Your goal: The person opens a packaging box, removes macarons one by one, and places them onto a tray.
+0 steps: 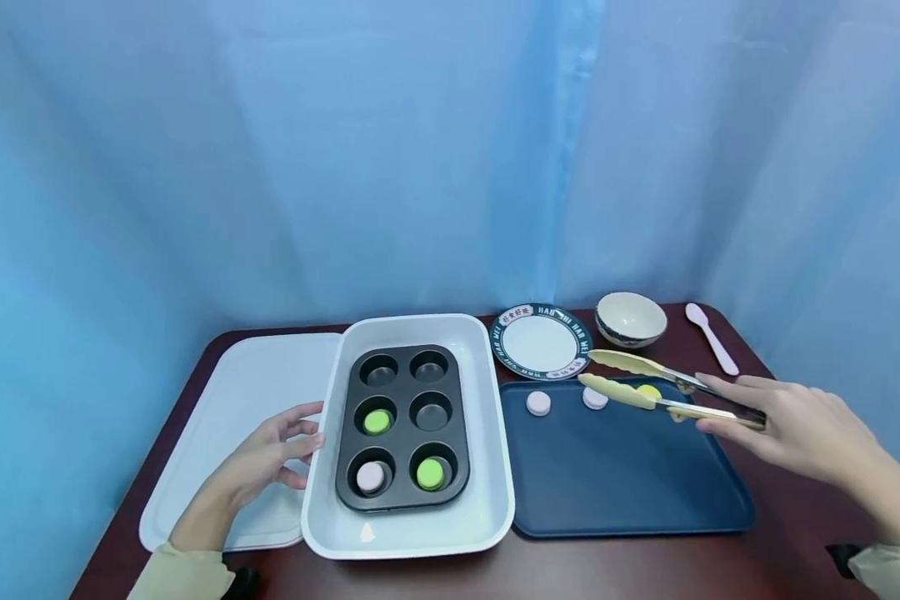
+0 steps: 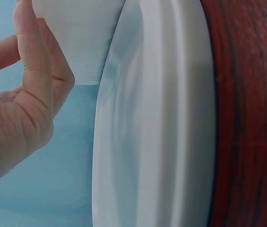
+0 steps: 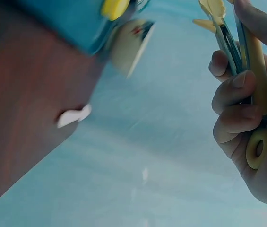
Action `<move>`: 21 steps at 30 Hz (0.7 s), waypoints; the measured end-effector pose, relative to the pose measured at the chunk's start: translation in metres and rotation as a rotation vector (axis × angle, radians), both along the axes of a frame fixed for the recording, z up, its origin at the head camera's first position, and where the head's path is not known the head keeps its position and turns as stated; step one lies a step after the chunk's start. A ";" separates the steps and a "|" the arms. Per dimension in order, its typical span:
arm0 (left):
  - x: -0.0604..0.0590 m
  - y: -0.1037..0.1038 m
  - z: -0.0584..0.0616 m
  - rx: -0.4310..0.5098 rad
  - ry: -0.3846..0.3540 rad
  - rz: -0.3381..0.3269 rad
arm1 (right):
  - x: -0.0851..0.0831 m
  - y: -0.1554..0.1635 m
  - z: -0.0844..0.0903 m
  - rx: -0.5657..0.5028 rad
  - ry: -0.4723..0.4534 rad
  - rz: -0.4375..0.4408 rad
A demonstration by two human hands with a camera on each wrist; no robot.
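Note:
My right hand [image 1: 810,425] grips a pair of tongs [image 1: 645,392] with yellow scalloped tips, spread apart over the dark blue tray [image 1: 615,483]. Beneath the tongs lies a yellow disc [image 1: 649,392]. Two pale pink discs, one at the left [image 1: 538,403] and one by the tips [image 1: 595,398], sit along the tray's back. With loosely bent fingers, my left hand [image 1: 266,454] rests at the left rim of a white bin [image 1: 420,533]. Inside it, a dark muffin tin [image 1: 403,433] has green discs [image 1: 430,474] in two cups and a pale pink disc [image 1: 371,477] in another.
Under the left forearm lies a flat white tray [image 1: 232,408]. A green-rimmed plate [image 1: 542,343], a bowl [image 1: 631,320] and a white spoon [image 1: 712,337] stand along the back right of the dark wooden table [image 1: 615,571]. Blue curtain [image 1: 390,167] hangs behind it.

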State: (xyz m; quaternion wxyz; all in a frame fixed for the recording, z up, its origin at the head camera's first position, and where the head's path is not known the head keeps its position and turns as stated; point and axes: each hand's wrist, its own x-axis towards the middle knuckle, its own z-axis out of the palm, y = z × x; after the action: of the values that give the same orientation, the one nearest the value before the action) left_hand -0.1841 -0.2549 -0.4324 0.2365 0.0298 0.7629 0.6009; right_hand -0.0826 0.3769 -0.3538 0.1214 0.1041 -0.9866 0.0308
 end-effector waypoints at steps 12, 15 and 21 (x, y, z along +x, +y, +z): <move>-0.001 0.004 0.004 0.005 0.011 -0.001 | -0.036 -0.081 0.026 0.081 0.226 0.373; -0.002 0.003 0.004 0.007 0.015 -0.010 | -0.043 -0.103 0.027 0.071 0.189 0.406; -0.001 0.000 0.003 0.008 -0.002 -0.015 | -0.060 -0.144 0.026 0.074 0.084 0.439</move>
State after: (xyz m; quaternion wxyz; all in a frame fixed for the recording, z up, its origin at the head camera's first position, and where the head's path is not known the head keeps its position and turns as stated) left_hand -0.1847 -0.2551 -0.4299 0.2418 0.0360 0.7600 0.6022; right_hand -0.1422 0.2331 -0.3274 0.1490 0.3220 -0.9348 0.0159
